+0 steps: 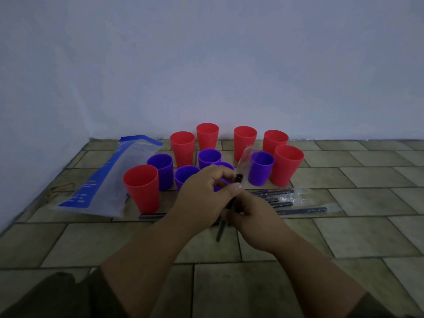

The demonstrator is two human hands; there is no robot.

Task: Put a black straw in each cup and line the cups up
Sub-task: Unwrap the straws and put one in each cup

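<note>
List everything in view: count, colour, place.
red cups: six, red, upright on the floor near the wall
purple cups: five, purple, among the red ones; one partly hidden behind the left hand
plastic bag: one, clear with blue print, left of the cups
wrapped straws: several, black in clear wrap, lying on the floor beside the hands
held straw: one, black, between both hands
wrapper: one, clear, sticking up from the held straw
floor: tan tiles
left hand: pinches the held straw's top
right hand: holds it lower down
</note>
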